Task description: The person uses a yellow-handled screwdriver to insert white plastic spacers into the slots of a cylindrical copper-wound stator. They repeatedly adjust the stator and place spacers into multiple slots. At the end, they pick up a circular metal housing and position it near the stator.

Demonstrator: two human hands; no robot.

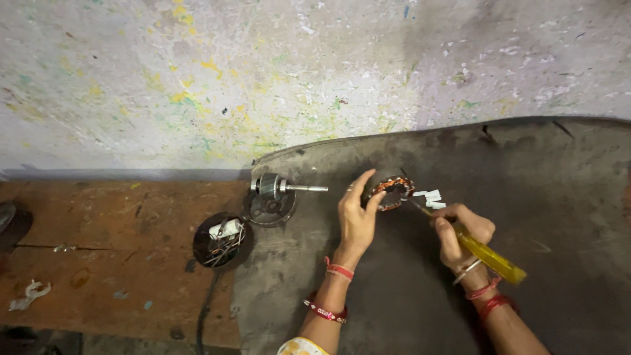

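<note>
head view, looking down, starts nearest with two forearms wearing red thread bands and bangles at the wrists. right hand (460, 230) is wrapped tight round the yellow handle of a screwdriver (490, 258), its fingers closed on it, the thin shaft pointing up and left toward the stator ring (392, 192). left hand (357, 213) steadies that ring, thumb and fingers pinched on its left edge, holding it tilted just above the dark metal sheet (526, 197) that covers the right part of the bench.

the ring looks like stacked steel with copper winding round it, so i judge it stiff and fairly heavy for its size, but the fine wire and its coating would scratch or snap easily. the outer steel rim seems the safe place to hold, not the coils. small white paper slips (430, 195) stick out at its right side, touching it, short and rectangular; no print can be made out on them.

further left, on the worn brown wooden bench (98, 250), sits a round black cap (222, 240) holding loose wires and a small white cylinder. just beyond it lies a rotor with shaft (284, 187), resting on a round metal end plate (269, 207). a scrap of white rag (26, 294) lies near the left edge. farthest is the paint-spattered wall (263, 72), grey-white with yellow and green flecks, no signs on it.
</note>
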